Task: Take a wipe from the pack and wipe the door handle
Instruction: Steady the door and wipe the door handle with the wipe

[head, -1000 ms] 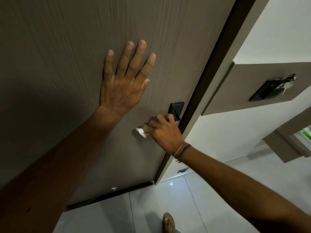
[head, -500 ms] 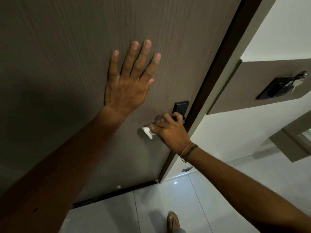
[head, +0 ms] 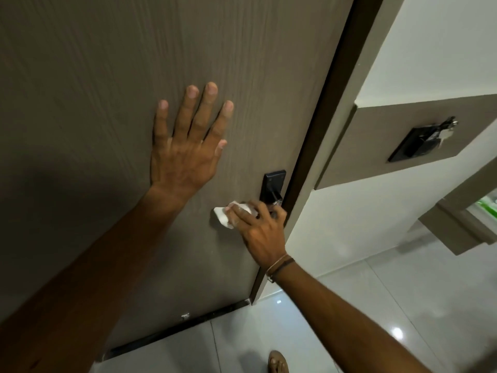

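Note:
A brown wood-grain door (head: 107, 90) fills the left of the head view. Its black door handle (head: 273, 184) sits near the right edge; only the backplate shows, the lever is hidden under my fingers. My right hand (head: 262, 230) is wrapped around the lever with a white wipe (head: 224, 216) pressed against it, and the wipe sticks out to the left of my fingers. My left hand (head: 185, 149) lies flat on the door with fingers spread, up and left of the handle. The wipe pack is not in view.
A dark door frame (head: 330, 117) runs along the door's right edge. On a second brown door (head: 382, 146) at the right is a black handle plate with keys (head: 419, 141). Glossy white floor tiles (head: 403, 305) lie below, with my sandalled foot (head: 278, 363) at the bottom.
My right hand has shifted slightly on the handle and more of the wipe now sticks out to the left. My left hand stays flat on the door.

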Motion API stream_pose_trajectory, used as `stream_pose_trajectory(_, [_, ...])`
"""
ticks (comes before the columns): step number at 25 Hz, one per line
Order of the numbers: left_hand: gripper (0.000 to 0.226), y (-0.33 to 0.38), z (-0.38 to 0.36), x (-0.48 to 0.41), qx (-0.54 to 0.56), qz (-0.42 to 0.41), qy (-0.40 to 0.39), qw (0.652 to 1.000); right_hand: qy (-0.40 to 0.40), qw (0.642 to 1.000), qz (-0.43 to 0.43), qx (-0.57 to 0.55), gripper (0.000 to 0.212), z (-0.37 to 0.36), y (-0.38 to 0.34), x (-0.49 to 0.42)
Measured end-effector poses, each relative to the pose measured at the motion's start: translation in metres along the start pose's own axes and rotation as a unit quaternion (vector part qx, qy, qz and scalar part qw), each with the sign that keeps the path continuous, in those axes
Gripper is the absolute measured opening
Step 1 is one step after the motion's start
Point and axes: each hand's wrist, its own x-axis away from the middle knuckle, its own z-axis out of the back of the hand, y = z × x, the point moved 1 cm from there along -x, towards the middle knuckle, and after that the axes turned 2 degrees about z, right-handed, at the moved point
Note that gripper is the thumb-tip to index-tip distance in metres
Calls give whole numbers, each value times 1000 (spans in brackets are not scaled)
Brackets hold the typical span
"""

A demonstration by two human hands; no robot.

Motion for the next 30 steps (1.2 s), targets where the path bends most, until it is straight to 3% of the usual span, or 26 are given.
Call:
stream_pose_trajectory(4, [71,-1,-1,1,-7,-2,-10,1000,-10,1000,-11,-3,59,-6,-16,2])
stream_pose_trajectory(8, [71,-1,-4,5,-13,9,-9,1000,26,997,-74,14,55,10,46,19])
stream_pose_trajectory(11, [71,1,-4,3,-9,13,-2,1000,-2,994,-109,12,72,12,81,29])
stream_pose_trajectory(13, [72,2,-7,4,-6,15,0,1000,0,983,-181,-23,77,7,74,32])
stream_pose_trajectory(16, [73,2,-8,6,-5,17,3,1000,48,926,-358,-108,68,-1,35,29])
stream_pose_trajectory(18, [72,2,-8,7,-3,19,-1,1000,82,845,-487,-206,49,2,18,20])
stream_pose_trajectory(20, [72,2,-8,7,-3,21,-4,1000,108,771,-557,-289,49,8,11,8])
stream_pose_trajectory(21, [73,2,-7,6,-1,21,-5,1000,119,759,-561,-308,44,11,5,4])
stream_pose_trajectory(23, [73,2,-7,7,5,23,-1,1000,114,768,-538,-327,42,17,-16,1])
stream_pose_trajectory(26, [73,2,-6,8,9,26,3,1000,33,806,-496,-320,58,19,-38,-5])
stream_pose_trajectory(30, [72,3,-3,5,22,32,-2,999,11,816,-496,-297,69,16,-32,-9])
